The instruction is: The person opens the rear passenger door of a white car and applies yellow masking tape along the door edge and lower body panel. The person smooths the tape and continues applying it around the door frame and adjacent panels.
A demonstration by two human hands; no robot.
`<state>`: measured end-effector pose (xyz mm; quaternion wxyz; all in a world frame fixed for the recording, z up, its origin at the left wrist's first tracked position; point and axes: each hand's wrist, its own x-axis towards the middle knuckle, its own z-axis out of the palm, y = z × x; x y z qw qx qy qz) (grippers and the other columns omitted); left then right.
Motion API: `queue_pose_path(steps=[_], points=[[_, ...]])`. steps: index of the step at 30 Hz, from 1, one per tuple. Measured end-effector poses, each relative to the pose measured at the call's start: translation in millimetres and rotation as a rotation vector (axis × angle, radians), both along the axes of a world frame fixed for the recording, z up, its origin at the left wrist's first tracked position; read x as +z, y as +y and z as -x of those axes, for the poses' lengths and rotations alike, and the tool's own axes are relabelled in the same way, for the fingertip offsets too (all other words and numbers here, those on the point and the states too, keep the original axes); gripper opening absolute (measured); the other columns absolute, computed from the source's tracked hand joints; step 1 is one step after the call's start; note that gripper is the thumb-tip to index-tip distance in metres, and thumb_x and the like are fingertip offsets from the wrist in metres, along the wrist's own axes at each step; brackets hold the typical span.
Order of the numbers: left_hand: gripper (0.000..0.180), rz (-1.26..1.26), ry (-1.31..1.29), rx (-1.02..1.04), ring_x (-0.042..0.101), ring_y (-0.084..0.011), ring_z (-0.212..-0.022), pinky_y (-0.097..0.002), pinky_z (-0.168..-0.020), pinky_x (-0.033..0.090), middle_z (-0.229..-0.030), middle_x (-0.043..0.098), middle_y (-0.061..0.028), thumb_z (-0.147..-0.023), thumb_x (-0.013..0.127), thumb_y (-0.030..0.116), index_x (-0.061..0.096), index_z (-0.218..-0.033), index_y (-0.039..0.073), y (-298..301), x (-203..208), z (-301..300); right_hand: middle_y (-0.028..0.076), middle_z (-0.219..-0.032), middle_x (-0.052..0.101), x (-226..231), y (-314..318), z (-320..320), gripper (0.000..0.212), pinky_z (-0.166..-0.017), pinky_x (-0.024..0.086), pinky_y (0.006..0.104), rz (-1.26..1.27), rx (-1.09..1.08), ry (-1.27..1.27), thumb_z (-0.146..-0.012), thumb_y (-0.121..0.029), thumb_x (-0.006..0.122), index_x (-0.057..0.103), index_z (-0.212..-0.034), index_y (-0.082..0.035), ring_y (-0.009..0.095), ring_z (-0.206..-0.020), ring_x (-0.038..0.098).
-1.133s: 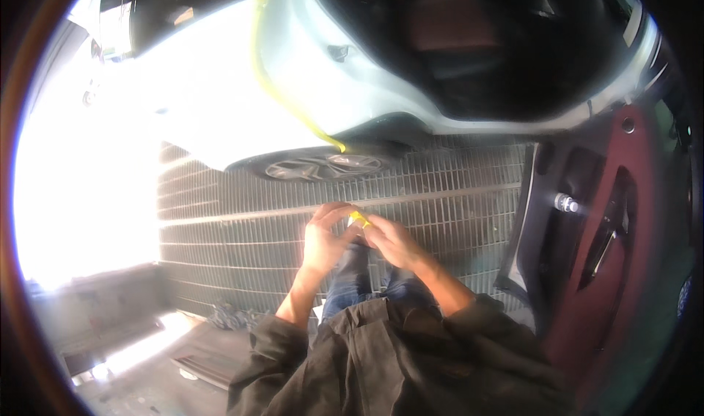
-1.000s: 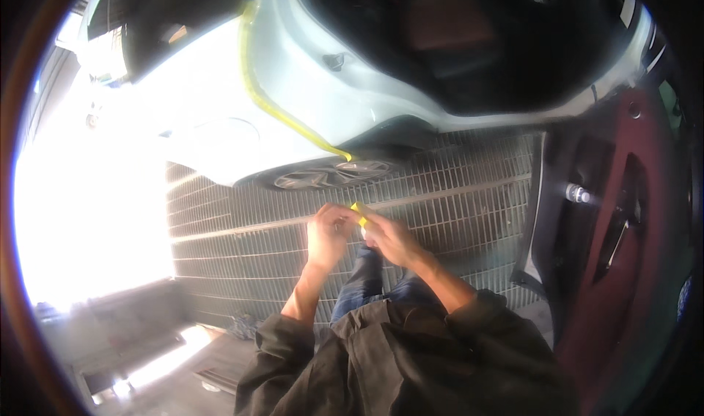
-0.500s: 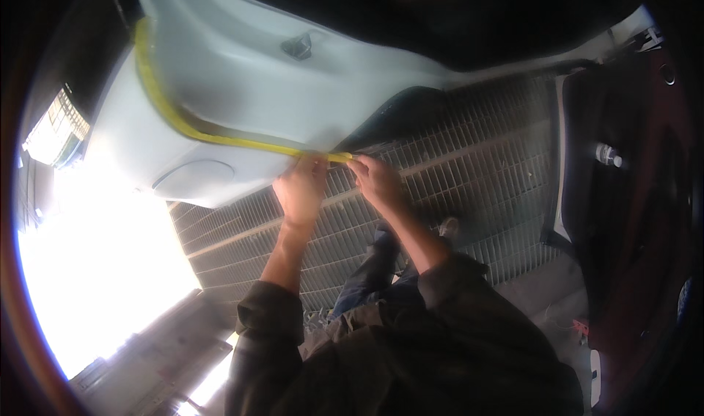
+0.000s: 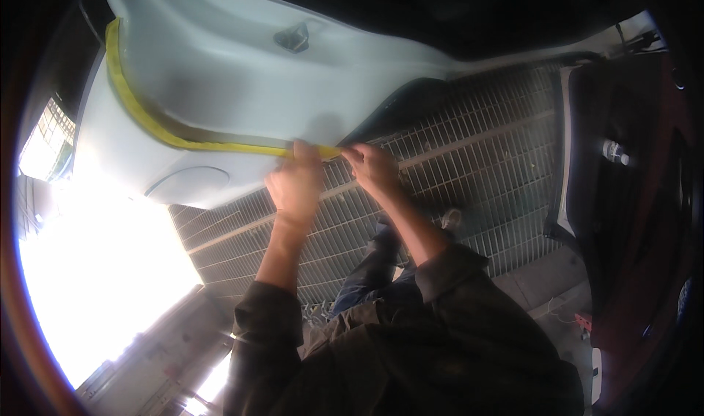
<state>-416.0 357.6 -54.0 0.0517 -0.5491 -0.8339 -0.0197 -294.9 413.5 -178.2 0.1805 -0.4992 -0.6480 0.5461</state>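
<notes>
A strip of yellow masking tape [image 4: 242,147] follows the curved edge of a white car body panel [image 4: 242,86], running from the upper left to my hands. My left hand [image 4: 295,185] is closed at the tape, its thumb pressed against the strip at the panel's edge; its other fingers are curled and partly hidden. Just right of it, my right hand [image 4: 375,169] pinches the tape's end between thumb and fingertips, near the panel's lower corner. A short stretch of tape spans the gap between both hands.
Below the panel lies a metal floor grating [image 4: 484,174]. A dark red car door [image 4: 638,218] stands at the right, with a small clear bottle [image 4: 614,152] on its inner side. The panel carries a metal latch striker [image 4: 292,37] and a round fuel flap [image 4: 189,183].
The panel and its tape sit slightly farther left in view. My left thumb now reaches up over the tape, while my right hand keeps its pinch on the end.
</notes>
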Motion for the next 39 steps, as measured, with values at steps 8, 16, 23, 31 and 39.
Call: queue_pose_path(steps=[8, 16, 23, 31, 39], points=[[0.027, 0.304, 0.224, -0.767, 0.058, -0.0260, -0.130, -0.0432, -0.116, 0.042, -0.129, 0.067, -0.0130, -0.089, 0.061, 0.017, 0.068, -0.112, 0.006, -10.8, -2.3, -4.8, 0.015, -0.074, 0.071, 3.8, 3.0, -5.1, 0.030, -0.066, 0.055, 0.0466, 0.098, 0.064, 0.119, -0.098, -0.036, 0.066, 0.074, -0.093, -0.008, 0.037, -0.073, 0.071], [0.060, 0.595, 0.473, -0.789, 0.031, -0.0251, -0.153, -0.0424, -0.129, 0.020, -0.162, 0.040, -0.0146, -0.096, 0.053, 0.024, 0.047, -0.153, 0.004, -22.7, -26.9, 7.1, 0.016, -0.079, 0.073, -5.3, -1.6, -8.7, 0.023, -0.070, 0.056, 0.0480, -0.110, -0.038, 0.142, -0.095, -0.026, 0.061, 0.075, -0.095, -0.007, 0.038, -0.078, 0.072], [0.061, 0.642, 0.576, -0.811, 0.029, -0.0269, -0.154, -0.0415, -0.129, 0.018, -0.164, 0.037, -0.0141, -0.098, 0.049, 0.027, 0.043, -0.155, 0.004, -25.8, -17.4, 6.8, 0.020, -0.080, 0.072, 4.0, -0.3, -2.2, 0.024, -0.070, 0.057, 0.0498, -0.103, -0.044, 0.007, -0.094, -0.027, 0.062, 0.077, -0.096, -0.009, 0.041, -0.076, 0.071], [0.060, 0.711, 0.639, -0.806, 0.027, -0.0261, -0.156, -0.0449, -0.130, 0.013, -0.165, 0.036, -0.0123, -0.101, 0.048, 0.027, 0.042, -0.157, 0.006, -36.9, -27.7, 14.4, 0.019, -0.089, 0.076, -109.6, -37.6, -43.7, 0.024, -0.077, 0.057, 0.0449, 0.471, -0.568, -0.031, -0.089, -0.028, 0.072, 0.079, -0.083, -0.006, 0.035, -0.086, 0.075], [0.057, 0.683, 0.651, -0.866, 0.029, -0.0256, -0.155, -0.0416, -0.131, 0.014, -0.164, 0.038, -0.0121, -0.101, 0.049, 0.025, 0.045, -0.153, 0.003, -19.7, -65.9, 15.5, 0.008, -0.069, 0.066, -189.8, -107.6, -212.8, 0.007, -0.054, 0.050, 0.0387, 0.211, -0.567, -0.005, -0.087, -0.013, 0.068, 0.072, -0.091, -0.009, 0.023, -0.058, 0.063]])
